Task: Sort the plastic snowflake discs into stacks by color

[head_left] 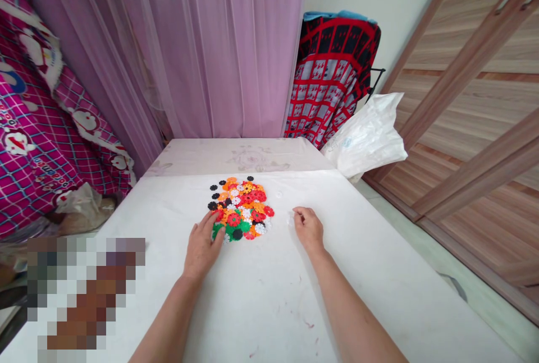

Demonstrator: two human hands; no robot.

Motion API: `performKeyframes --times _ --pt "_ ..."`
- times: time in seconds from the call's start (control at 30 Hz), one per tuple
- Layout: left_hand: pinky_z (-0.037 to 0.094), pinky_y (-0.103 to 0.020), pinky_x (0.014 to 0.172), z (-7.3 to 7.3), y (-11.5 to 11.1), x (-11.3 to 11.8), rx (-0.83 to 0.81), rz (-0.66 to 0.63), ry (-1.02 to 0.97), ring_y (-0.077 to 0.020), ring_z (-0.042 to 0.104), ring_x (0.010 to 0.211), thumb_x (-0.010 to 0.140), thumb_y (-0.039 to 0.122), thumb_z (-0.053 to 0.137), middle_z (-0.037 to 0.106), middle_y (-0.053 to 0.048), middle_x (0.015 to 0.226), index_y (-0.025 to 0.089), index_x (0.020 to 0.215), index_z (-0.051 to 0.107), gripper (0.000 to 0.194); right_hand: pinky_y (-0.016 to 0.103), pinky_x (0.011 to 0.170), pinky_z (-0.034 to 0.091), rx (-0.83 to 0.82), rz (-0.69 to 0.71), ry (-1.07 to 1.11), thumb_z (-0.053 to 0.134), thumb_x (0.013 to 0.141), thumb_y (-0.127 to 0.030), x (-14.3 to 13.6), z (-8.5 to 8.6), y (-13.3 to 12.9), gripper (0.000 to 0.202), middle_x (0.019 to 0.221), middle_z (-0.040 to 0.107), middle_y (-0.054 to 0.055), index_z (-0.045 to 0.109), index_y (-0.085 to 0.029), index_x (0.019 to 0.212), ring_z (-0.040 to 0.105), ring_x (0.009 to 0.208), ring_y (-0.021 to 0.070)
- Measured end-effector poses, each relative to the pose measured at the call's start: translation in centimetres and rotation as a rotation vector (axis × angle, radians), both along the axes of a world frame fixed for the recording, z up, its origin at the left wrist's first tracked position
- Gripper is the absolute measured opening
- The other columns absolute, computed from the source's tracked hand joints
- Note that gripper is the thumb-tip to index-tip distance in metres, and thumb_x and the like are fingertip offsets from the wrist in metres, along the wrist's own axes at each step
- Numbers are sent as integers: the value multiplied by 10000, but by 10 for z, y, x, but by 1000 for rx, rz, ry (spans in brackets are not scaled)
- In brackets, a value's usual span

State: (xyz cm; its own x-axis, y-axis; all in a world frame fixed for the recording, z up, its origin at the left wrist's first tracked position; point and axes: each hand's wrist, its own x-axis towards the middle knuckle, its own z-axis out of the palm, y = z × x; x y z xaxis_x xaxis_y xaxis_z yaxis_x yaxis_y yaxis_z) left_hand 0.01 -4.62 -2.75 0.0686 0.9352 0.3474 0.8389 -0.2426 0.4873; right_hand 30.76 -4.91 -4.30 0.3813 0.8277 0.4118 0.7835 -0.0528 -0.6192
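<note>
A pile of small notched plastic discs [248, 200] in red, orange, green, black and white lies on the white-covered table [261, 295]. My left hand [204, 242] rests at the pile's lower left edge, fingers apart over the green and red discs. Right of the pile, my right hand [309, 228] has its thumb and fingertips pinched together. A pale disc [290, 218] shows at those fingertips, partly covered by them. Another pale disc [278, 194] lies alone between the pile and my right hand.
A white plastic bag [366, 136] stands at the table's back right corner. Purple curtains [219, 43] hang behind the table, with a red patterned cloth [324, 77] beside them. Pink patterned fabric [54, 110] is at the left, and wooden doors [471, 105] are at the right.
</note>
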Motion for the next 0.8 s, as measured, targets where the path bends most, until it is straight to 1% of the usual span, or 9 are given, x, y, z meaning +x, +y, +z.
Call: performKeyframes --times 0.07,0.17,0.27,0.37,0.47,0.53,0.63,0.73,0.8 --pt "287 -514 1128 3 2 9 -11 16 89 -282 388 1375 878 520 432 395 -180 1497 157 1407 419 642 285 720 472 -20 -4 17 453 819 -252 3 1 16 286 975 658 44 688 -207 975 603 748 152" --pt "258 -528 1135 5 7 18 -46 35 178 -317 337 1400 853 578 457 335 -223 1517 109 1434 370 751 329 851 474 -74 41 -17 527 781 -236 9 5 46 330 1095 662 65 672 -196 1074 610 932 192" --pt "275 -539 1123 5 10 17 -38 37 158 -331 351 1388 860 597 437 346 -215 1512 125 1425 394 738 361 920 460 -155 131 -48 615 748 -244 12 10 72 399 1154 662 58 656 -223 1144 589 1031 213" --pt "320 -515 1106 4 11 13 -5 50 85 -315 383 1369 875 582 421 377 -185 1500 170 1401 439 668 365 923 460 -204 218 -50 651 738 -241 11 12 88 406 1088 693 37 659 -251 1144 595 1025 210" --pt "330 -503 1105 4 11 11 6 49 41 -305 411 1351 874 568 432 407 -162 1484 203 1375 479 621 362 904 463 -172 259 -36 628 740 -196 7 11 96 351 1010 715 17 669 -253 1084 602 998 206" --pt "333 -502 1104 3 13 10 11 43 16 -311 425 1341 866 568 442 410 -163 1481 200 1359 500 618 356 877 470 -145 253 14 628 724 -186 5 9 97 352 972 721 14 659 -247 1069 616 940 198" --pt "344 -487 1104 1 15 8 15 47 -54 -315 437 1331 855 562 462 405 -174 1483 173 1333 530 620 345 839 482 -93 211 218 647 707 -246 9 3 86 402 919 724 16 617 -232 1107 627 828 175" --pt "360 -453 1104 0 17 5 6 62 -172 -293 424 1346 858 531 481 403 -154 1492 181 1308 552 574 327 773 492 -20 234 424 659 688 -337 19 -5 57 464 909 723 24 583 -224 1131 622 781 167" --pt "397 -418 1082 0 15 3 -2 80 -273 -269 438 1338 857 507 502 419 -120 1487 212 1286 570 526 319 740 489 3 282 467 658 682 -377 24 -8 32 482 921 721 32 578 -226 1133 618 786 170"
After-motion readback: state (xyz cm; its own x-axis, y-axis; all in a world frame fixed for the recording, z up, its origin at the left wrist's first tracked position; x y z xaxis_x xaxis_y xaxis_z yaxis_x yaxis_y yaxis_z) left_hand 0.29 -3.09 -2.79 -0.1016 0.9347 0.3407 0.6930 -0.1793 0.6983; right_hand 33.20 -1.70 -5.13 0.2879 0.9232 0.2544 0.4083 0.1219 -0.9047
